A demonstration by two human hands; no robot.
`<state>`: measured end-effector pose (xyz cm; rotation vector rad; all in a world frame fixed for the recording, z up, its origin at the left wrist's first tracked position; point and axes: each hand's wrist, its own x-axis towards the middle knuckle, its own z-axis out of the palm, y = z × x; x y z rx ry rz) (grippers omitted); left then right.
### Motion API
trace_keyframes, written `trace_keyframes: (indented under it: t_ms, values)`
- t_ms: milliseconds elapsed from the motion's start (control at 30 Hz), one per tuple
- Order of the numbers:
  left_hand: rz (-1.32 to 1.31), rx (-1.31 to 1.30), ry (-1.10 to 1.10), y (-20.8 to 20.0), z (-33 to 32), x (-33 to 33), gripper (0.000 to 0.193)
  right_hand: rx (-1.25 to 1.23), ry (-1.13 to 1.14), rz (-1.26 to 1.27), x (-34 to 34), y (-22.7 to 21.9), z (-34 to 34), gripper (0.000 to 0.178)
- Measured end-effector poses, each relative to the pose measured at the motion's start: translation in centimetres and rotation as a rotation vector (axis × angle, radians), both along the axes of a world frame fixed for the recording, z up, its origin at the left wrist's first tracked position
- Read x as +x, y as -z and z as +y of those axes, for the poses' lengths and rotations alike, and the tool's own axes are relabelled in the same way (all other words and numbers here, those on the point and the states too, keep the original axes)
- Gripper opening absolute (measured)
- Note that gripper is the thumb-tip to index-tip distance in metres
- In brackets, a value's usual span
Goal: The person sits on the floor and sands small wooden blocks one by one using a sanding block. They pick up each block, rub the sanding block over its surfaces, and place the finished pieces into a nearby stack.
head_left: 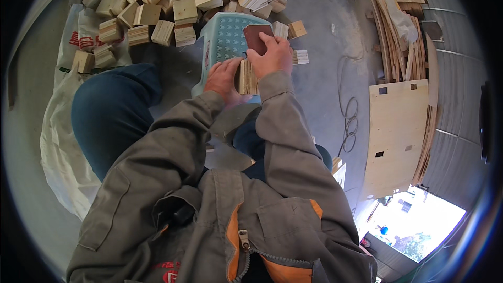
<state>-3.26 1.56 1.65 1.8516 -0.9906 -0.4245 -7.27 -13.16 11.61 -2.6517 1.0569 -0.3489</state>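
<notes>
A light blue plastic stool (208, 47) with a textured seat stands in front of me, between my knees. On its near part is a layered plywood block (245, 76), its striped edge showing. My left hand (224, 79) is closed on the block from the left side. My right hand (273, 56) grips a flat, reddish-brown sanding block (255, 38) above the seat, just beyond the plywood block. The sanding block's underside is hidden, and the right hand covers part of the plywood block.
Many plywood blocks (184, 10) lie heaped beyond the stool and to its left. White sacking (57, 141) spreads on the left floor. A thin cable (350, 118) coils on the right, before a leaning plywood sheet (398, 131) and stacked wood strips (390, 36).
</notes>
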Motion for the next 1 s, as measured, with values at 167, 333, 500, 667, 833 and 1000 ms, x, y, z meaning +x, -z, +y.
trace_keyframes:
  t_ms: [167, 333, 500, 667, 833, 1000]
  values:
    - [-0.016, -0.012, -0.023, 0.6, -0.1, -0.1, 0.107, -0.085, -0.087, -0.118, -5.2, 1.4, 3.2, 0.06]
    - [-0.024, -0.04, -0.025, 1.2, -0.6, -0.1, 0.101, -0.074, -0.164, -0.173, -13.1, 0.5, 8.7, 0.066]
    - [-0.028, -0.018, -0.021, 1.2, -0.5, 0.2, 0.106, -0.035, -0.152, -0.148, -15.5, 0.1, 9.8, 0.068]
    - [-0.022, -0.019, -0.01, 0.3, 0.0, 0.3, 0.106, -0.075, -0.137, -0.194, -13.6, 0.6, 7.6, 0.066]
    - [0.006, -0.019, -0.008, 0.2, 0.1, 0.2, 0.107, -0.152, -0.122, -0.241, -8.4, 2.2, 1.1, 0.064]
    - [-0.005, 0.032, 0.016, 0.1, 0.1, 0.3, 0.11, 0.185, -0.001, -0.086, -3.5, 1.3, -5.8, 0.061]
